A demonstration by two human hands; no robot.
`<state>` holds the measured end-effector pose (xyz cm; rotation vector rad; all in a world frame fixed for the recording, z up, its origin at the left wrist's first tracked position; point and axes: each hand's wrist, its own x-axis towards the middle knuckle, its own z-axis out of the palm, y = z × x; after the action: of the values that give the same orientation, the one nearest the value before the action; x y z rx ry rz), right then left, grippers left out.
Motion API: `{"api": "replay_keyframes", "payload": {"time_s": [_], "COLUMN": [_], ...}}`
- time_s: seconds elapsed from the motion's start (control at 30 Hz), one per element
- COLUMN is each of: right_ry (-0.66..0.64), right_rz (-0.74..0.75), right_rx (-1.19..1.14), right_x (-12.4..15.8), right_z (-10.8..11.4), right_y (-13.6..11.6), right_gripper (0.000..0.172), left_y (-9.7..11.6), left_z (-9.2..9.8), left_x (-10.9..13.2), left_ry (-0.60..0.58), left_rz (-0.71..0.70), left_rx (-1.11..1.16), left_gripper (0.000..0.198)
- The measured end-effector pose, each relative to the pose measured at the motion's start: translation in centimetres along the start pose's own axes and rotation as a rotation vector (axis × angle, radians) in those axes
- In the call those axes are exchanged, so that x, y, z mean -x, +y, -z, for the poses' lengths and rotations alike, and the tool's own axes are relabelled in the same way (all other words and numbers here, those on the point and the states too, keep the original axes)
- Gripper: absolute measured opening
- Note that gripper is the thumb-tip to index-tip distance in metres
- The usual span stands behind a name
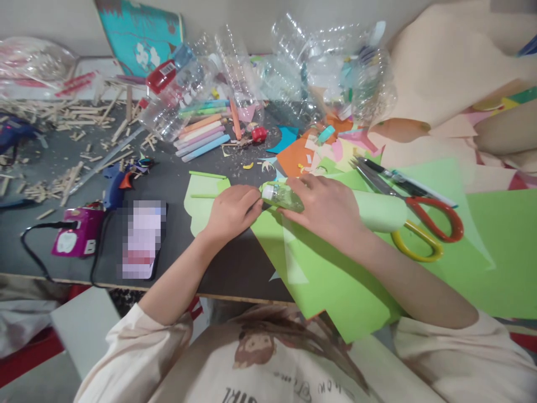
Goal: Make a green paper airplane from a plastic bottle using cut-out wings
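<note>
Nearest the camera is the wearer's printed shirt (255,352); beyond it, bright green paper (335,280) overhangs the table's (243,268) near edge. The right hand (327,201) is closed round a capped bottle (289,196) lying on its side mid-table, white cap leftward, presumably to steady it. The left hand (237,210) is bunched beside the cap; whether it grips anything cannot be told. Pale green paper (381,211) curves right of the right hand, apparently round the bottle's body. Scissors (415,204) lie at its right end, an obstruction. Left: phone (142,240), purple box (78,232), glue gun (114,187). Far: clear plastic bottles (289,73) crowd the wall side.
</note>
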<state>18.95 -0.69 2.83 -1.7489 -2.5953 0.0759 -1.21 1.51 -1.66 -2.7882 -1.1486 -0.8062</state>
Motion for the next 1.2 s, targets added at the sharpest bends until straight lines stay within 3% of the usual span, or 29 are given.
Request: {"api": "replay_keyframes", "payload": {"time_s": [0.7,1.2], "right_ry": [-0.039,-0.031], "right_rz": [0.028,-0.013], "right_rx": [0.045,0.040], "right_x": [0.5,0.5], "right_z": [0.1,0.1], "right_y": [-0.8,-0.8], "right_gripper": [0.041,0.038], "left_y": [0.9,1.8], "left_z": [-0.8,-0.2], "left_x": [0.5,0.2], "left_ry": [0.099,-0.008], "left_rz": [0.074,0.083], "left_rx": [-0.064,-0.218], "left_gripper": [0.020,0.022]}}
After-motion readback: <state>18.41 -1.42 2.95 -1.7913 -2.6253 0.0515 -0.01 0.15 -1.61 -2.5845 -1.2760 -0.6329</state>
